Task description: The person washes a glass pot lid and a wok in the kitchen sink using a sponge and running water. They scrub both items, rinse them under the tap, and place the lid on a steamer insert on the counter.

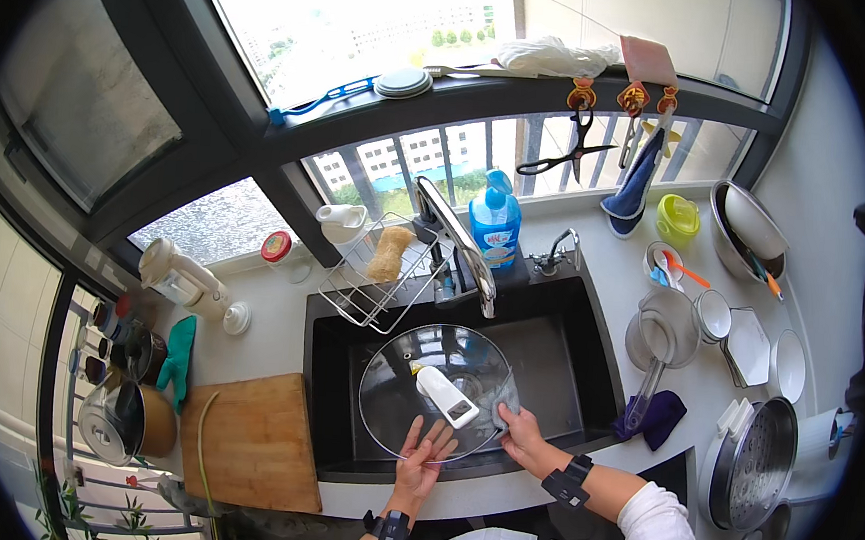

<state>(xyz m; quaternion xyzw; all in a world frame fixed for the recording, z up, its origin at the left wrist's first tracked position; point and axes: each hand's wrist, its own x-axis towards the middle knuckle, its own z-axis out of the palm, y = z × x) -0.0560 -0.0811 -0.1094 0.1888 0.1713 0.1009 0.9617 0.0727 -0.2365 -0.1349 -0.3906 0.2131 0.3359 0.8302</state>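
A round glass lid (395,378) with a long white handle (444,396) is over the dark sink (569,400). My left hand (423,455) is palm up at its near edge, fingers stretched apart and touching or just under the glass. My right hand (514,431) grips a grey cloth (504,400) against the lid's right edge. The chrome faucet (478,268) arches above the lid.
A wooden board (250,438) lies left of the sink. Behind are a wire rack (346,294) with a sponge (390,254) and a blue soap bottle (494,224). Right are a strainer (664,326), bowls (785,365), a purple cloth (658,416) and a steel pan (755,463).
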